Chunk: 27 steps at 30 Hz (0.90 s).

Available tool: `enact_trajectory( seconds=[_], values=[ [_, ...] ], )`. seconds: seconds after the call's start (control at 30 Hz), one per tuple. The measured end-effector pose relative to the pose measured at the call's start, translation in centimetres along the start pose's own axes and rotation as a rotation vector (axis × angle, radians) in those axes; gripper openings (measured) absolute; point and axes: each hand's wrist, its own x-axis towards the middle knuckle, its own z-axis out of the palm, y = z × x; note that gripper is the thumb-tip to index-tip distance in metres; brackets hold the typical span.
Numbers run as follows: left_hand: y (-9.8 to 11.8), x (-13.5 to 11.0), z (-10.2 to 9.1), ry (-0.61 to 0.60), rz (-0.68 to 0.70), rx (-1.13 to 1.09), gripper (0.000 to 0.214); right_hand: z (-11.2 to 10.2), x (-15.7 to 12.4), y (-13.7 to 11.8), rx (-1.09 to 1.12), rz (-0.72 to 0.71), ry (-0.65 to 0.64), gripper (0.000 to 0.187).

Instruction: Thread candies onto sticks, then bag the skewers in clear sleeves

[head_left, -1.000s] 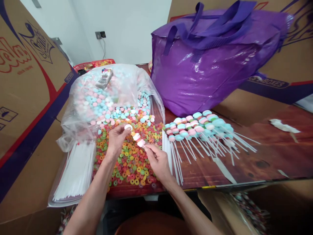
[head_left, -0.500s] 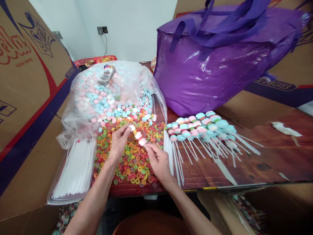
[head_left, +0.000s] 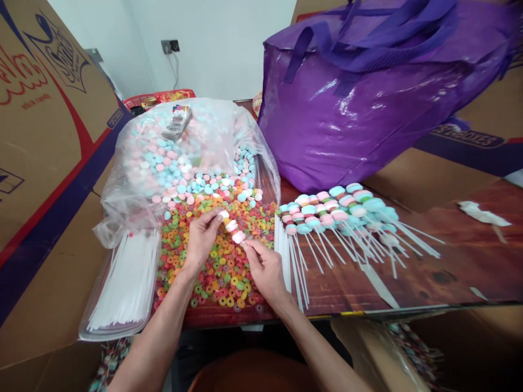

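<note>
Left hand (head_left: pixel 200 237), right hand (head_left: pixel 263 267) — grips clamped on candy skewer (head_left: pixel 232 227) over ring-candy pile (head_left: pixel 223 275); finished skewers (head_left: pixel 327 209) crowd pile's right — hands unmoved since.

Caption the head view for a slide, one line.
Left hand and right hand pinch a candy skewer above loose gummy rings; finished skewers lie beside a purple bag.

My skewer (head_left: pixel 232 227): white, pink & orange pcs. Ring candies (head_left: pixel 220 267) by it are a mix of green, orange, red & yellow. Puffy candies (head_left: pixel 171 169): pastel blue, pink, white, in a clear bag (head_left: pixel 122 209). Finished skewers (head_left: pixel 327 209): blue/pink/green bands. Spare sticks (head_left: pixel 122 283): plain white. Tote (head_left: pixel 368 120): glossy purple. Bench (head_left: pixel 429 267): red-brown wood grain. Cartons (head_left: pixel 44 125): tan w/ red & navy print.
</note>
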Motion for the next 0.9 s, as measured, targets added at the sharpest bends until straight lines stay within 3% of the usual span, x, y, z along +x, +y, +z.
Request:
enact_trajectory(
  seconds=[0.2,0.9],
  values=[
    [0.4,-0.3,0.3,-0.027,0.036,0.133,0.022,0.1,-0.2,0.1,-0.014,0.006,0.001,0.027],
    [-0.5,-1.4,1.0,-0.200,0.161,0.224,0.024,0.7,-0.3,-0.3,-0.013,0.033,0.083,0.028]
  ],
)
